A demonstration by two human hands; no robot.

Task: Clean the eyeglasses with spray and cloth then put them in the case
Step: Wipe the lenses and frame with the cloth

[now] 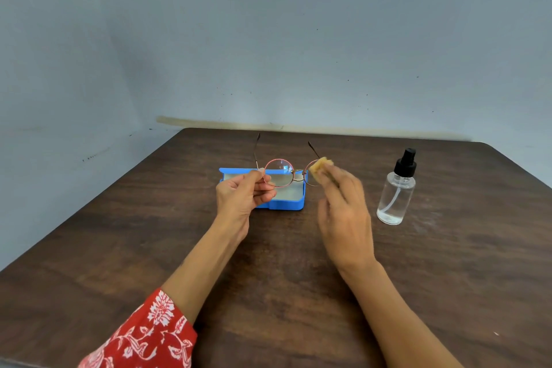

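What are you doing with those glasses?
A person is cleaning round eyeglasses. The left hand holds them up by the frame, and the right hand rubs a small yellow cloth on one lens. An open blue case waits on the table underneath, and a spray bottle stands off to the right.

I can read no text, label, brand or number anywhere from here, not on any object in view.
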